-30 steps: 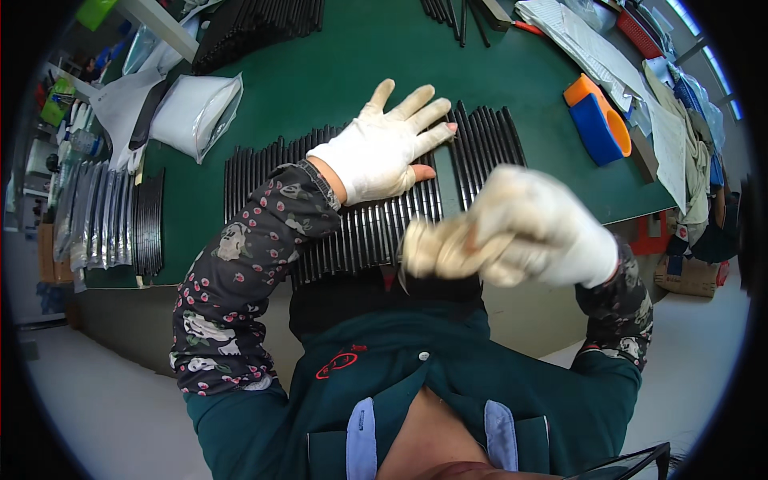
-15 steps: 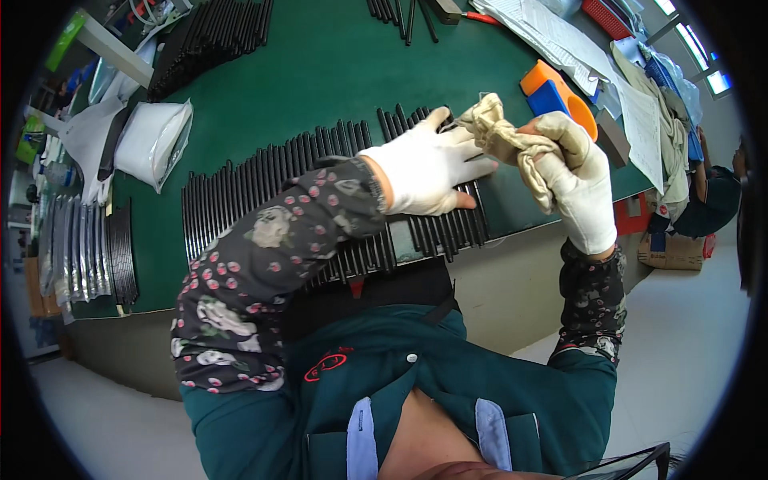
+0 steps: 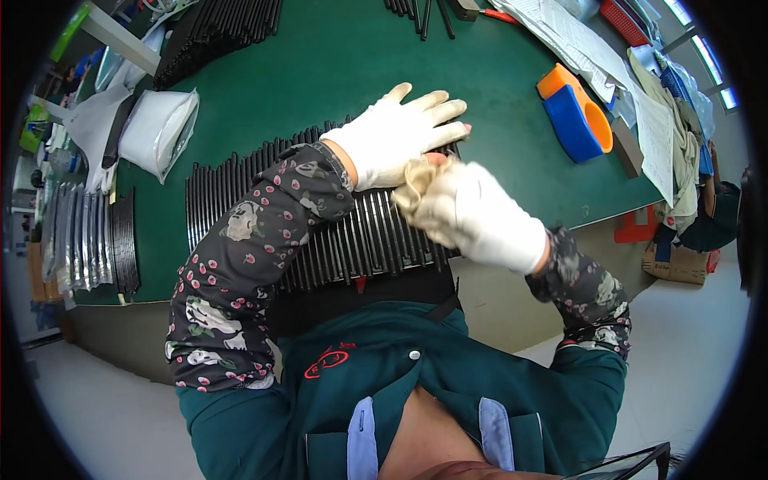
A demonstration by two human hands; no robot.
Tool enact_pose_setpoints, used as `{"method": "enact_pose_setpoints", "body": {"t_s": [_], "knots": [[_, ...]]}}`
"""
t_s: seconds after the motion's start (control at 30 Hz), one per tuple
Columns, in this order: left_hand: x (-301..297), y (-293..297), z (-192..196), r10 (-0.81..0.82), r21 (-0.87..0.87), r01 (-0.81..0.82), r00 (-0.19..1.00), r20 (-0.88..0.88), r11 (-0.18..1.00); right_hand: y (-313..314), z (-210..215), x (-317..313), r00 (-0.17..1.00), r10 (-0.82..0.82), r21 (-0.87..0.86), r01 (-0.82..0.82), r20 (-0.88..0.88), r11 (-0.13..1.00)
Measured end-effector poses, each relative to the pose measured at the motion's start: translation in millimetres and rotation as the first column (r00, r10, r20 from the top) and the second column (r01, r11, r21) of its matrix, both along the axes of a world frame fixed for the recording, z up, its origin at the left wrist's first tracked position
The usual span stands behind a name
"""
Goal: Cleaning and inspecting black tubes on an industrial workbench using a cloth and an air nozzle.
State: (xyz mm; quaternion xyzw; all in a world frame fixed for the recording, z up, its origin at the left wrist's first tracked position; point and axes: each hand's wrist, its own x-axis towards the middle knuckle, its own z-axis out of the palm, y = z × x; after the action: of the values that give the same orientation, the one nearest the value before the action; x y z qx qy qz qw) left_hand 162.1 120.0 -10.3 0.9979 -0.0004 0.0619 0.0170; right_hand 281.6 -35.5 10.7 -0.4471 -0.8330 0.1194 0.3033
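Red lettering (image 3: 327, 365) marks the teal shirt (image 3: 524, 376); at the green bench (image 3: 500, 132) above pale floor (image 3: 680, 360), left hand (image 3: 392, 140) spreads across black rods (image 3: 232, 196), right hand (image 3: 472, 212) clutches cream cloth (image 3: 414, 188).

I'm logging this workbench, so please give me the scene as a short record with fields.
Left hand: gloved, fingers spread, laid over the rods
Right hand: gloved, closed on a cream cloth
Cloth: bunched, at the rods; contact unclear
Rods: black, side by side in a row along the near edge
Table: green
Far left: rod pile
Left: white packet
Right: papers
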Motion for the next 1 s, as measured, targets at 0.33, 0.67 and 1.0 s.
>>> {"method": "enact_pose_setpoints", "body": {"t_s": [0.33, 0.67, 1.0], "knots": [[-3, 4, 11, -0.045, 0.053, 0.047, 0.998, -0.031, 0.997, 28, 11, -2, 0.976, 0.083, -0.090, -0.104, -0.203, 0.991], [-2, 9, -9, -0.032, 0.109, 0.024, 0.997, 0.072, 0.994, 22, 20, -10, 0.928, 0.268, -0.028, -0.285, -0.258, 0.958], [8, -4, 2, 0.024, 0.011, -0.025, 0.999, 0.040, 1.000, 7, 35, -3, 0.887, 0.242, -0.202, -0.340, -0.393, 0.918]]}}
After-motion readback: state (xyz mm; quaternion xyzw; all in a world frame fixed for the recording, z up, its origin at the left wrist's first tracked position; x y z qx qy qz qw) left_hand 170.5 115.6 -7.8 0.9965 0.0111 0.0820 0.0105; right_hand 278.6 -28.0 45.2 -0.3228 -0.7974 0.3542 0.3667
